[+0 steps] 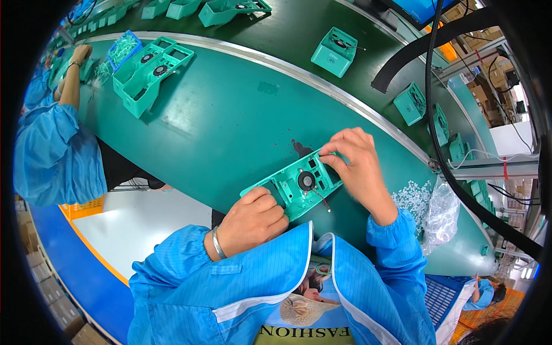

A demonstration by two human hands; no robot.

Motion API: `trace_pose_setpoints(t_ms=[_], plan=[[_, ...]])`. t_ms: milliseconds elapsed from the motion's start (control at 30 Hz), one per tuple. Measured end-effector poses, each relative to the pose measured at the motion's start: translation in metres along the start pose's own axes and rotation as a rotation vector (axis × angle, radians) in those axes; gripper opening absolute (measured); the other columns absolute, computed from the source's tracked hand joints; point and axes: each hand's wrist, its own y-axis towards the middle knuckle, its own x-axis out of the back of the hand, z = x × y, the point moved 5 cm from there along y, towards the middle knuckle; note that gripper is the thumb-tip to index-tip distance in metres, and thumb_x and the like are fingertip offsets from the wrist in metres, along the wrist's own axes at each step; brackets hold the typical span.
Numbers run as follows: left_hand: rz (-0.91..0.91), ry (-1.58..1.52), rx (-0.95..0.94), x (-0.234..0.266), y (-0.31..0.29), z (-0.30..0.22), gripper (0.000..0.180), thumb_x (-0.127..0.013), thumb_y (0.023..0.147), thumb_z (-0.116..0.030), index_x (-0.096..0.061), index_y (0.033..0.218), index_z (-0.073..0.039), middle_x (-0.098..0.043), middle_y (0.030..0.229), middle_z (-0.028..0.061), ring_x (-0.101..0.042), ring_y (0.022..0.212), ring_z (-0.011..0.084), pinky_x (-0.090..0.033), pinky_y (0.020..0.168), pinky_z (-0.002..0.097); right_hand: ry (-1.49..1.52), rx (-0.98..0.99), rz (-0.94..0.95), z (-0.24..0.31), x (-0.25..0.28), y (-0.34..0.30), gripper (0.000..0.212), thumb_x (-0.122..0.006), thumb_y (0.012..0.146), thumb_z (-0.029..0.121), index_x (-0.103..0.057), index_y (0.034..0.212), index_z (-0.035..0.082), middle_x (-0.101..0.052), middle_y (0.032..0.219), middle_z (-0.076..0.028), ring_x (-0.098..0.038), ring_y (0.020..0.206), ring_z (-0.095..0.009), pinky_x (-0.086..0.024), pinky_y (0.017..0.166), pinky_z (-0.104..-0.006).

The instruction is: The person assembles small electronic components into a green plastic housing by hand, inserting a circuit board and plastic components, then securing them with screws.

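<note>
A green plastic housing point(296, 202) lies on the green worktable in front of me, its open inside facing up. A round black speaker point(306, 181) sits in it, and a short wire with a small white plug trails toward me. My left hand point(253, 221) is closed around the housing's left end. At the far right corner, my right hand point(357, 161) pinches with thumb and forefinger at the rim; whether a small part is between the fingertips is hidden. A pile of small clear pieces point(413, 198) lies right of my right forearm, beside a clear plastic bag point(441, 215).
Two joined-looking green housings point(150, 72) with speakers stand at the left, by a blue bin point(123, 50) of pale green strips. Beyond a metal rail point(345, 98), more housings point(334, 52) sit on a dark green belt. A co-worker's blue sleeve point(57, 149) is at far left. A black cable point(443, 149) hangs at right.
</note>
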Motion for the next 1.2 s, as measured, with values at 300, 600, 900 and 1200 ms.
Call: trace_pose_setpoints(t_ms=[300,600,900,1200], plan=[[0.019,-0.002,0.0,0.001,0.001,0.001,0.012,-0.068,0.077,-0.016,-0.068,0.088,-0.01,-0.049,0.075,0.0006,-0.055,0.078,0.0179,-0.047,0.092,0.0378,0.057,0.011,0.095,-0.009,-0.021,0.01,0.006,-0.078,0.079,0.013,-0.074,0.082,0.013,-0.065,0.084,0.001,-0.057,0.094,-0.022,-0.039,0.091,-0.0366],[0.015,-0.016,-0.021,-0.002,-0.001,0.002,0.012,-0.067,0.079,-0.017,-0.068,0.089,-0.01,-0.05,0.076,0.0002,-0.056,0.08,0.0179,-0.045,0.094,0.0382,0.024,-0.028,0.106,-0.005,-0.028,0.012,0.006,-0.078,0.08,0.013,-0.071,0.081,0.014,-0.065,0.083,0.001,-0.058,0.089,-0.022,-0.04,0.09,-0.037],[-0.002,-0.029,0.014,-0.001,0.0,0.001,0.012,-0.069,0.078,-0.016,-0.066,0.088,-0.01,-0.052,0.077,0.0002,-0.056,0.081,0.0185,-0.045,0.092,0.0384,0.299,-0.19,0.2,-0.025,-0.034,0.012,0.007,-0.078,0.081,0.012,-0.074,0.086,0.012,-0.066,0.083,-0.001,-0.059,0.087,-0.024,-0.043,0.085,-0.0365],[0.01,-0.086,0.007,0.001,0.001,0.003,0.015,-0.067,0.078,-0.016,-0.066,0.091,-0.009,-0.052,0.078,0.0011,-0.056,0.082,0.02,-0.044,0.092,0.0394,0.08,-0.084,0.255,-0.01,-0.031,0.018,0.006,-0.076,0.082,0.011,-0.072,0.087,0.011,-0.067,0.086,-0.002,-0.061,0.089,-0.024,-0.044,0.084,-0.039]])
